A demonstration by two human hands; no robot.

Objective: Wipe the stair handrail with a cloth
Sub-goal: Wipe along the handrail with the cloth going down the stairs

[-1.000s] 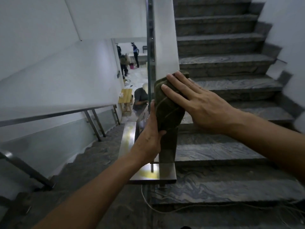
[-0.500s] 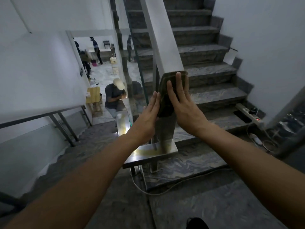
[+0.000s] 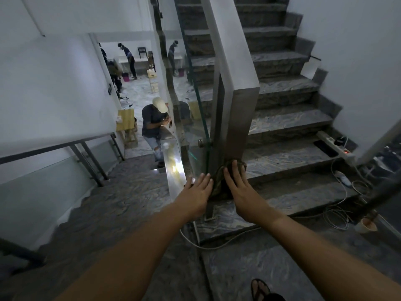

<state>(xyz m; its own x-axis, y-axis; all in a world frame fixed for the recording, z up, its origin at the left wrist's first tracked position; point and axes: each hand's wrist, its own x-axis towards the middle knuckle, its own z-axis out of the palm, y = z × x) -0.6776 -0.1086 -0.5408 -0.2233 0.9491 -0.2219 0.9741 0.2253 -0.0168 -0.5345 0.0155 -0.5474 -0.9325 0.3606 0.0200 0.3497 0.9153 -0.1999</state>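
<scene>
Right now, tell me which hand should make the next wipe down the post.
Right. The right hand lies flat on the cloth, pressing it against the metal post. The left hand sits open beside the cloth, at most touching its edge.

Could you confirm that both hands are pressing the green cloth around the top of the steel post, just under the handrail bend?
Not quite. In the head view, the left hand and right hand press the green cloth around the bottom of the steel post, near its base on the landing, well below the handrail bend.
</scene>
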